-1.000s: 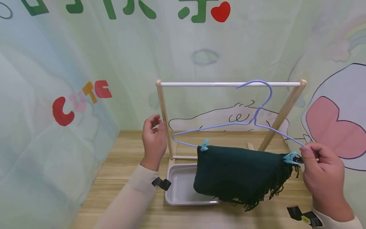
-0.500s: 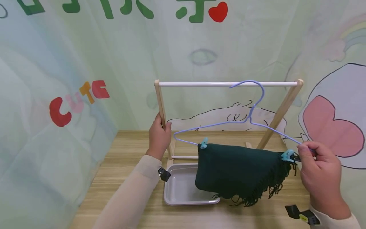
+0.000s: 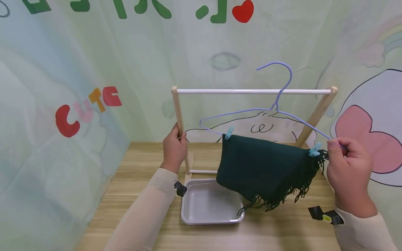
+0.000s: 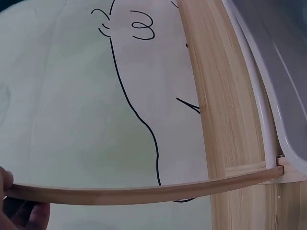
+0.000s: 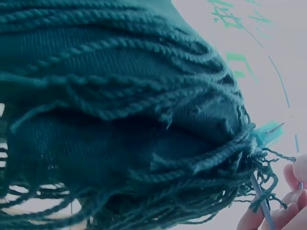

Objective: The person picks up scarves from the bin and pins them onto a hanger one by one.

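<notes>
My right hand pinches the right end of a blue-purple wire hanger. A dark green fringed scarf hangs folded from the hanger's lower bar, held by a light blue clip at the left and another clip at the right. The hanger's hook stands above the rack's white rail. My left hand grips the left wooden post of the rack; in the left wrist view, thumb and fingers go round that post. Fringe fills much of the right wrist view.
A grey tray rests on the wood-grain table below the scarf. The rack's right post leans behind the hanger. A printed curtain hangs behind and at both sides.
My left hand has moved from beside the left post to grip it. My right hand has raised the hanger and scarf, so the hook has gone from rail height to above the rail.
</notes>
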`<state>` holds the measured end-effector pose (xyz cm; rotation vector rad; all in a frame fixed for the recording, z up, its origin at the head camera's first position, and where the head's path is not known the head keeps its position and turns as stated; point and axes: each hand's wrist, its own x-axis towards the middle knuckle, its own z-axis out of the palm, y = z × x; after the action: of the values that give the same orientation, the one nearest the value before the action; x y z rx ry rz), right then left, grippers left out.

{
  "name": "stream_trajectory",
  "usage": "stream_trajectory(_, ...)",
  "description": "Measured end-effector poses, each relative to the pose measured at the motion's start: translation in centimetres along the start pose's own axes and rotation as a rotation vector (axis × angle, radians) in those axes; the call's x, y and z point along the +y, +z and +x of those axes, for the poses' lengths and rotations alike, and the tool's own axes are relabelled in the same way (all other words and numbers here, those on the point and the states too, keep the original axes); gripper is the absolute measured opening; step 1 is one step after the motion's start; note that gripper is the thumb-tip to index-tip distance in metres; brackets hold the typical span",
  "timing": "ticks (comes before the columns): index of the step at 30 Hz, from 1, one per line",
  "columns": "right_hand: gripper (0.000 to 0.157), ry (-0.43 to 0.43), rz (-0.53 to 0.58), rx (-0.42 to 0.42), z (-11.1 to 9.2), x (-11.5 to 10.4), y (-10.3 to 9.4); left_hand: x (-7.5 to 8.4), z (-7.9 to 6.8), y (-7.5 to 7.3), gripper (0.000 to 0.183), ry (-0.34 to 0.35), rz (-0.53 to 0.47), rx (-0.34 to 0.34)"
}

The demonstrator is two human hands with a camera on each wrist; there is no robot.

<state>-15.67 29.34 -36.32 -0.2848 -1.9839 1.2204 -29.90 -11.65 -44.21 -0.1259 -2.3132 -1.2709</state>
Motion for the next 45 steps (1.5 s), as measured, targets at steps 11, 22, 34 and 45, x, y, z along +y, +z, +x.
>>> stream_trajectory(11, 0.025, 0.055, 0.009, -0.014, 0.2, 2.5, 4.3, 0.0, 0.0, -0.1, 0.041, -0.017, 0.026, -0.019)
stream_trajectory(22, 0.03, 0.112, -0.06, -0.059, -2.2, 4.0, 6.4, -0.2, 0.1, -0.1, 0.041, -0.005, 0.026, -0.005)
stream_trajectory(34, 0.027, 0.072, -0.079, -0.062, -3.3, 4.9, 7.2, 0.0, 0.0, 0.0, 0.039, -0.002, 0.014, -0.002)
stream_trajectory(45, 0.029, 0.13, -0.027, -0.117, -3.5, 5.0, 7.1, 0.0, -0.1, -0.1, 0.039, -0.002, 0.021, -0.003)
